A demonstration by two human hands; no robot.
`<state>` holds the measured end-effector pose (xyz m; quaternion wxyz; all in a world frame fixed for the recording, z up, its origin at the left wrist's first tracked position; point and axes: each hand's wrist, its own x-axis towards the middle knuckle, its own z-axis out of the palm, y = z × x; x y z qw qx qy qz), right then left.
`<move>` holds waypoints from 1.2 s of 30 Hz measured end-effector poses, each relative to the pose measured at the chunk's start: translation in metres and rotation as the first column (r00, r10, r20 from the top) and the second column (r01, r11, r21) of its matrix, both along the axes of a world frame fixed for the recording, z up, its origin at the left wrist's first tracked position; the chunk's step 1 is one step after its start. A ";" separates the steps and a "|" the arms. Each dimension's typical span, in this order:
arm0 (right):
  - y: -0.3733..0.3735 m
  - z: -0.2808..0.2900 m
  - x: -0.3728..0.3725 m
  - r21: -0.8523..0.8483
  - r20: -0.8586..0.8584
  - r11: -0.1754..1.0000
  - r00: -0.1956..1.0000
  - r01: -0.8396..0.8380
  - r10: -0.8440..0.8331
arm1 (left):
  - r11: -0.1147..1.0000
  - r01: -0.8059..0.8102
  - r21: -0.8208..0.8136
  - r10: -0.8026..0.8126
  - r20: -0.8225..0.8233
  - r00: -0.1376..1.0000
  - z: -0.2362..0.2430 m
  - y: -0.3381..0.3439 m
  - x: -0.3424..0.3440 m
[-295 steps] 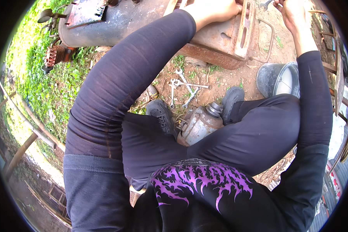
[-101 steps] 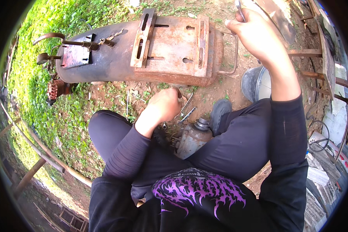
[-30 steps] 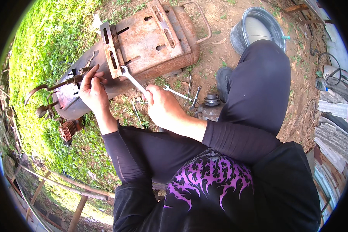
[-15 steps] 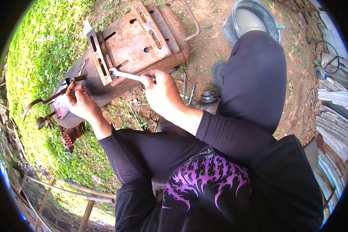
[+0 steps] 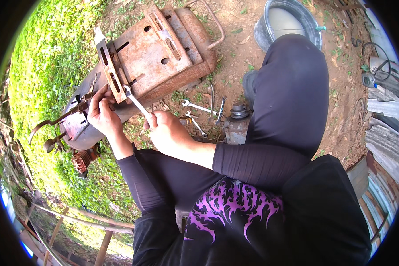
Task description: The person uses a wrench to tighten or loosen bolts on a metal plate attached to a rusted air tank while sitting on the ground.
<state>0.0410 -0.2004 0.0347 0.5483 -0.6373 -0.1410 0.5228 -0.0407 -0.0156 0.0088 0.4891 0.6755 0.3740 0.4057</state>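
A rusty metal tank with a plate (image 5: 142,55) on top carries slotted brackets (image 5: 112,75). My right hand (image 5: 167,132) grips a wrench (image 5: 138,103), whose far end sits at the lower end of the left bracket. My left hand (image 5: 103,116) is beside that bracket, near a pipe fitting (image 5: 79,107), its fingers curled; whatever they hold is hidden. Loose wrenches (image 5: 198,105) lie on the dirt below the tank. Near my leg stands a greasy metal part with a ringed top (image 5: 236,128).
A bucket of cloudy liquid (image 5: 263,29) stands at upper right behind my knee (image 5: 292,62). A red finned unit (image 5: 82,160) hangs at the tank's left end over grass. Bamboo rails (image 5: 104,241) run at lower left; corrugated sheets (image 5: 381,177) and a black cable (image 5: 385,66) lie at right.
My right hand has moved down and left, and the wrench now slants more steeply. My left hand has shifted toward the bracket since half a second ago. The view has shifted slightly.
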 end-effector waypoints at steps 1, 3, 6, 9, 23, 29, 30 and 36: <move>0.001 0.000 -0.002 0.014 -0.035 1.000 0.999 0.009 -0.009 | 1.000 0.022 0.002 -0.022 0.001 1.000 -0.001 -0.001 -0.002; 0.005 -0.003 -0.013 0.037 0.031 0.996 0.996 0.084 -0.085 | 0.998 0.064 0.005 -0.064 0.004 0.998 -0.002 -0.004 -0.003; 0.022 -0.004 -0.037 0.045 0.018 0.987 0.988 0.153 -0.154 | 0.997 0.071 0.011 -0.070 -0.043 0.997 0.003 -0.003 -0.010; 0.037 -0.001 -0.051 0.010 -0.080 0.987 0.984 0.163 -0.161 | 0.996 0.086 -0.010 -0.087 -0.061 0.994 0.006 -0.005 -0.009; 0.026 -0.030 0.038 -0.061 -0.236 0.910 0.880 0.410 -0.412 | 0.996 0.093 0.012 -0.093 -0.038 0.995 0.005 -0.003 -0.003; 0.020 -0.013 0.029 -0.110 -0.145 0.879 0.867 0.465 -0.477 | 0.993 0.114 -0.008 -0.114 -0.004 0.994 -0.001 -0.002 -0.012; 0.021 -0.013 0.027 -0.108 -0.095 0.873 0.869 0.477 -0.486 | 0.994 0.112 -0.009 -0.112 0.000 0.994 -0.002 -0.003 -0.011; 0.030 -0.019 0.043 -0.024 0.032 0.860 0.860 0.510 -0.509 | 0.993 0.114 0.028 -0.114 -0.009 0.993 -0.003 -0.004 -0.008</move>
